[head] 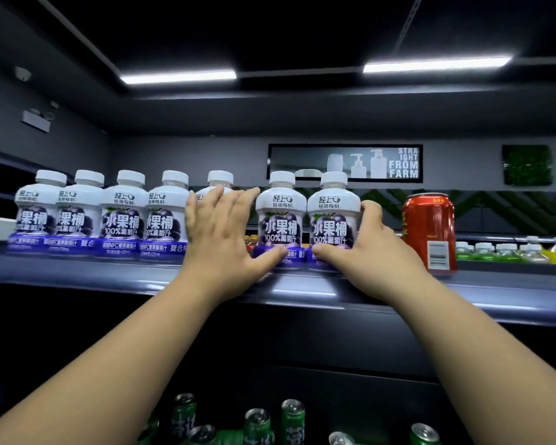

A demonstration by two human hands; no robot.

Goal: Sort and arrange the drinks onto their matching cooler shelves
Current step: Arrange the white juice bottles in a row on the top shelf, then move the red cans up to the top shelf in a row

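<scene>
Several white grape juice bottles with purple labels stand in a row on the top cooler shelf [77,274]. My left hand [220,239] is spread between the row's left group [119,216] and a bottle [280,220], with its thumb on that bottle's base and its fingers across a bottle behind [219,181]. My right hand [363,248] wraps around the rightmost grape juice bottle [331,220], thumb at its base and fingers on its right side. A red can [429,231] stands just right of that hand.
Green cans [292,419] stand on a lower shelf under my arms. Small green and yellow bottles [507,252] line a farther shelf at right. A framed sign [344,162] hangs on the back wall. The top shelf's front lip runs across the view.
</scene>
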